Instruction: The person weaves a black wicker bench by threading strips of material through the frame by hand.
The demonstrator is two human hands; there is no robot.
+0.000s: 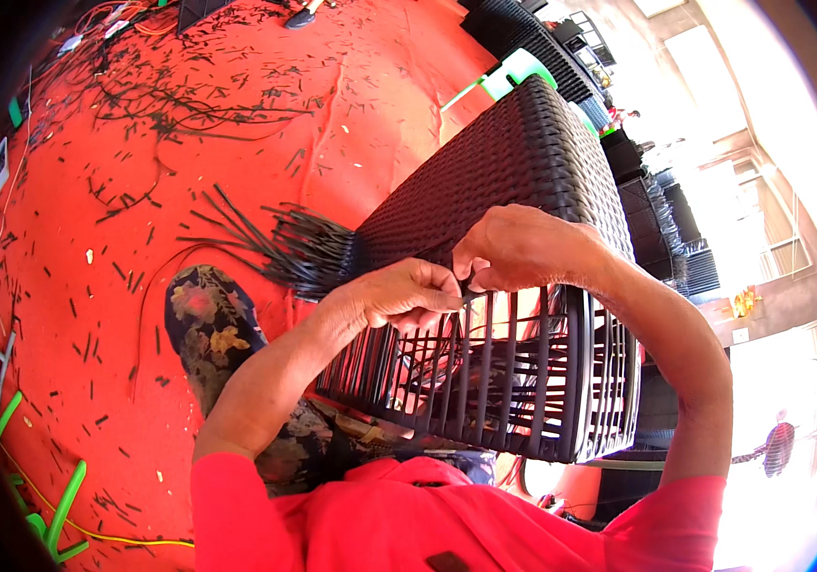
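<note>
A dark brown wicker piece (485, 162), box-shaped and partly woven, stands tilted in front of me. Its far part is closely woven; the nearer part shows bare upright strands (494, 372) with gaps between them. My left hand (413, 294) pinches at the edge of the weave, fingertips together. Just right of it, my right hand (521, 250) is bent over the same edge, thumb and finger closed. A short bit of dark flat strip (470, 288) shows between the two hands; the rest of it is hidden by fingers. Loose strip ends (308, 250) fan out from the piece's left side.
Cut strip scraps and long loose strands (189, 119) litter the red floor (370, 86). A green plastic stool (521, 69) is behind the piece. Stacked dark wicker items (651, 205) line the right. Green legs (67, 510) and a yellow cable (132, 541) lie lower left.
</note>
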